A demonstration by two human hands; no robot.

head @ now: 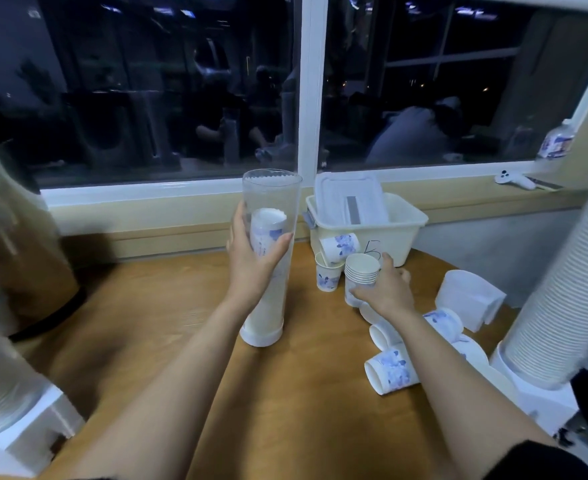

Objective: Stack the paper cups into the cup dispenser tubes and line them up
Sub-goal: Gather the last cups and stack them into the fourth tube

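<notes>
While the left hand (251,261) wraps thumb and fingers round the upright tube (268,251) on the table (168,323), the right hand (386,289) grips a cup stack (360,275), fingers curled around its side.

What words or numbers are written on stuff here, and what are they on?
"5": handwritten in dark pen on the front of the cream bin; roughly drawn, so not certain.
Label on the bottle at far right: too blurred to read.
Blue print on the cup inside the dispenser tube and on the stack of cups: no words readable.
</notes>
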